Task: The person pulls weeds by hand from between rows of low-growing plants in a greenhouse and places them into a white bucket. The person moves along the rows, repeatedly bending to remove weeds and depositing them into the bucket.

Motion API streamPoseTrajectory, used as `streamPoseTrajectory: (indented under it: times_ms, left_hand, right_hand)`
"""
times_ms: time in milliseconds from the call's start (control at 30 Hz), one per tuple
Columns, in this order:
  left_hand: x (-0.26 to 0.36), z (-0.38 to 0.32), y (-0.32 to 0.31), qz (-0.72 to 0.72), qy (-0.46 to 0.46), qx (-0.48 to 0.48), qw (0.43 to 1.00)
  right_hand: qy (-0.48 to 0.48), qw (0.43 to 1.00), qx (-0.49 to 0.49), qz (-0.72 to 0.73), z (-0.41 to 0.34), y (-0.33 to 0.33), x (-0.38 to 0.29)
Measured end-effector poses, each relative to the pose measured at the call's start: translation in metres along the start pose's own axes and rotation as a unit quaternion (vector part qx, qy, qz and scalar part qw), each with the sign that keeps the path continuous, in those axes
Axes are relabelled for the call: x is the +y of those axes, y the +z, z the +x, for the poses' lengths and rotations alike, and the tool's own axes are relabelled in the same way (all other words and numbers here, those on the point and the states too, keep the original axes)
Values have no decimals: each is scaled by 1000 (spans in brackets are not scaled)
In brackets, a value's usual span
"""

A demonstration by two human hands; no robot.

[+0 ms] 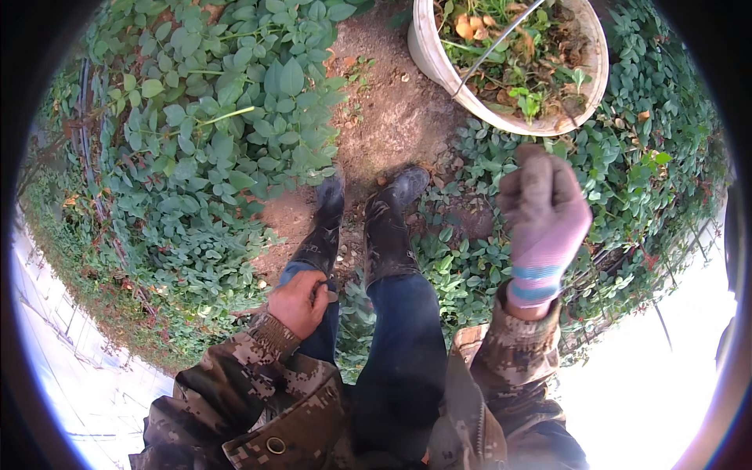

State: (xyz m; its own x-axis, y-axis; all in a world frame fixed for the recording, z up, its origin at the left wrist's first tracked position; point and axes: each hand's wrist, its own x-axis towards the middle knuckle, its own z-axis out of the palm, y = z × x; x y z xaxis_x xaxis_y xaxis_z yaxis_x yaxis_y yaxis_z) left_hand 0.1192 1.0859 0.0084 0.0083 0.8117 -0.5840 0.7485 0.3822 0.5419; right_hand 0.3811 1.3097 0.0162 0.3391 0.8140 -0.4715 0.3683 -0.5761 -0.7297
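Observation:
My left hand [301, 303] is bare and curled in front of my left knee. A small greyish thing [332, 296] shows beside its thumb; I cannot tell what it is or whether the hand holds it. On my right hand [543, 202] is a soiled pink knit glove [543, 252] with blue bands at the cuff. Its fingers are curled into a fist, slightly blurred, and nothing sticks out of them. Just beyond that fist stands a white plastic bucket [424, 50] with a wire handle [499, 44]. Pulled weeds and dry leaves [523, 76] fill much of it.
Dense leafy plants [235, 117] crowd the left side, and more low foliage [634, 170] grows on the right. Between them runs a bare soil path [388, 111], where my dark boots [390, 229] stand. Dark thin tubing [85, 117] runs through the left plants. Pale sheeting [88, 388] lies beyond.

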Motion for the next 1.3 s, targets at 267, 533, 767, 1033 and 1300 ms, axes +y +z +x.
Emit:
streamPoseTrajectory:
  times_ms: [267,533,767,1033,1300]
  left_hand:
    - [-52,-14,1,18,-6,-54,998]
    - [-71,-7,-19,3,9,-66,998]
    - [-70,-1,-21,13,4,-78,997]
    - [-65,4,-20,12,4,-85,996]
    - [-55,20,-21,19,1,-81,997]
  right_hand:
    - [145,949,-272,58,9,315,227]
    - [191,926,-325,24,-2,459,302]
    - [166,906,-366,-134,14,459,324]
    - [216,933,-213,-194,25,351,288]
    - [99,960,-145,-216,76,374,272]
